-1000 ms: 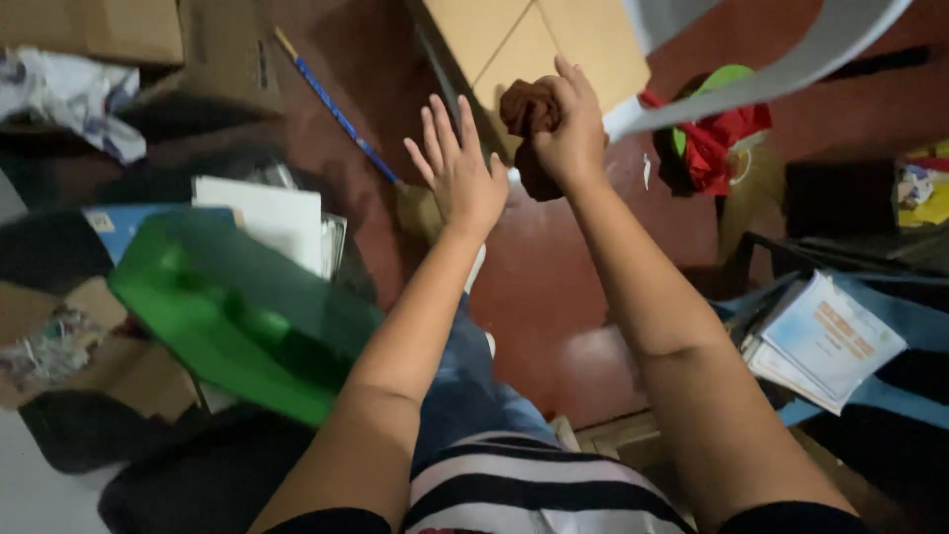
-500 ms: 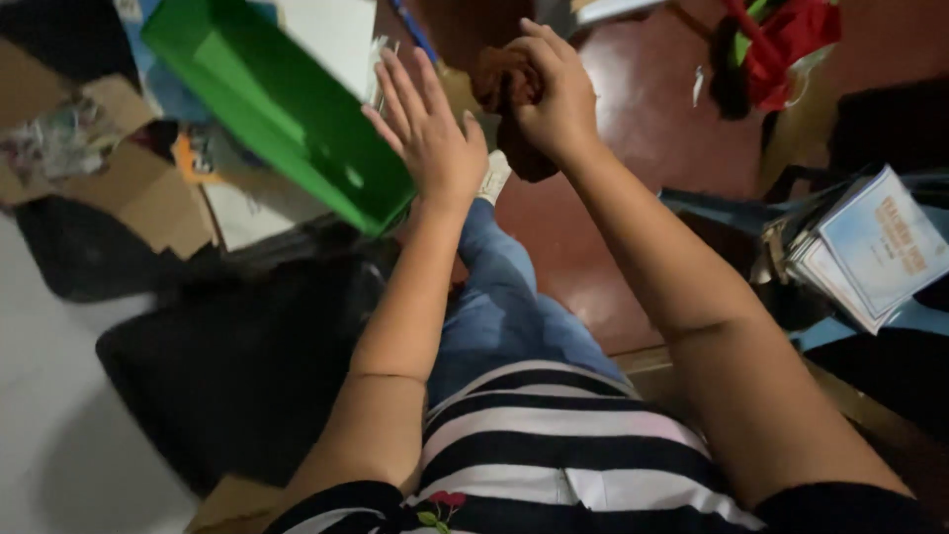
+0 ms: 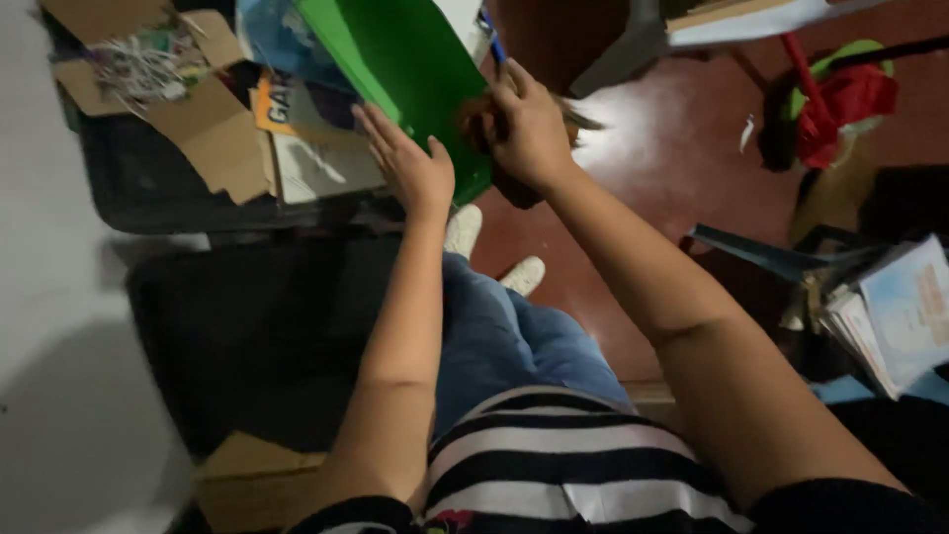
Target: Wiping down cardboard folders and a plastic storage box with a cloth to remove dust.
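My left hand (image 3: 410, 163) is open with its fingers spread, and its palm lies against the lower edge of a large green plastic sheet (image 3: 395, 59). My right hand (image 3: 529, 124) is closed around a dark brown object (image 3: 512, 190), which it presses against the right edge of the green sheet. Most of that object is hidden by the fingers. A thin blue stick (image 3: 494, 44) runs just above my right hand. Below my hands are my jeans-clad legs and white shoes (image 3: 465, 232).
A torn cardboard box (image 3: 198, 129) with shredded paper sits at the top left over printed papers (image 3: 316, 163). A black case (image 3: 247, 326) lies at the left. At the right stands a stack of booklets (image 3: 900, 316). A red and green bundle (image 3: 840, 94) is on the red-brown floor (image 3: 672, 168).
Both hands have come down from mid-air to the green sheet. My left hand now lies on it and my right hand, still closed on the dark object, is at its edge. The view swung left.
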